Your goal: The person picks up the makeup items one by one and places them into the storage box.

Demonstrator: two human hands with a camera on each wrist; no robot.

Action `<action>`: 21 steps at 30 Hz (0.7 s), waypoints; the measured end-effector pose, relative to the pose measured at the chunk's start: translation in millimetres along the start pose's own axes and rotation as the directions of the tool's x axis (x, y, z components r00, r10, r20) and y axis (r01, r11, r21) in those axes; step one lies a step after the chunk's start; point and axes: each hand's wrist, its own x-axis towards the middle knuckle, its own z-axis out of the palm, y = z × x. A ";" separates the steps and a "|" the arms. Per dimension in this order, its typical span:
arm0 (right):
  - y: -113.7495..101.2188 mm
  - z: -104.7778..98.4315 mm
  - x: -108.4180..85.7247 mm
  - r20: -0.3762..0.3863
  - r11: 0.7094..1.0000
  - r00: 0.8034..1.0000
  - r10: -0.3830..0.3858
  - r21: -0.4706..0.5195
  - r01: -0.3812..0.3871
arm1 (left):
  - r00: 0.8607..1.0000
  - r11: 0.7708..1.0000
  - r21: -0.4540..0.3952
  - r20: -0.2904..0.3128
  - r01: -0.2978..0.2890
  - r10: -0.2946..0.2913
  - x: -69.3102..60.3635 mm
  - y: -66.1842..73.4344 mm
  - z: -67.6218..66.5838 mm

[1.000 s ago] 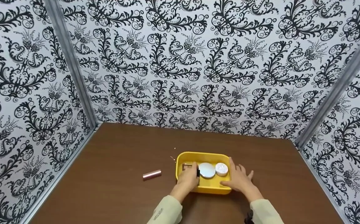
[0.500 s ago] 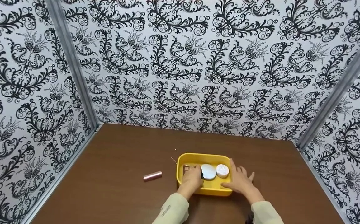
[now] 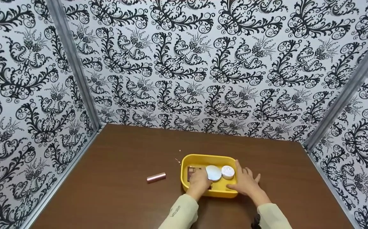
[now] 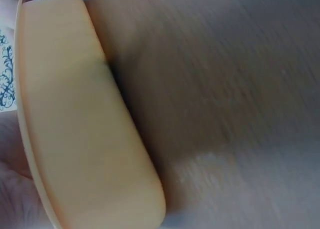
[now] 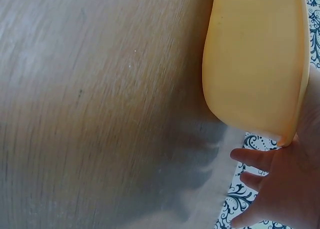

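In the head view my left hand [image 3: 200, 182] reaches into a yellow box [image 3: 215, 193], fingers down near its front wall. A small black object [image 3: 210, 187] shows under its fingertips, mostly hidden. Left of the fingers lies a brown palette with square pans [image 3: 190, 170], partly covered by the hand. Beside the fingers rests a round pale disc [image 3: 214, 173], and to its right a smaller white round container [image 3: 228, 172]. My right hand [image 3: 247, 183] holds the box's right end, thumb inside the rim. Its other fingers spread outside, as the right wrist view shows.
A shiny pink-metallic tube [image 3: 156, 177] lies on the brown table [image 3: 133, 152], left of the box. Tiny shiny bits [image 3: 178, 161] lie by the box's far left corner. Patterned walls [image 3: 184, 79] border the table at the back and sides.
My left hand has moved right and lower within the box, carrying the small black object toward the front wall. More of the palette shows now. The right hand stays at the box's right end.
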 end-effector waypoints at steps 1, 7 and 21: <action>0.1 0.4 0.5 0.001 1.000 1.000 -0.002 -0.002 0.002 | 1.000 1.000 0.009 0.002 0.003 -0.003 0.7 0.1 0.5; 1.0 1.6 1.7 -0.002 1.000 1.000 -0.004 -0.012 0.004 | 0.999 0.991 0.132 0.033 -0.011 0.007 1.5 0.0 2.0; 3.0 3.1 1.8 -0.001 1.000 1.000 0.004 -0.005 -0.004 | 0.998 0.956 0.287 -0.009 -0.057 0.062 4.0 1.4 3.4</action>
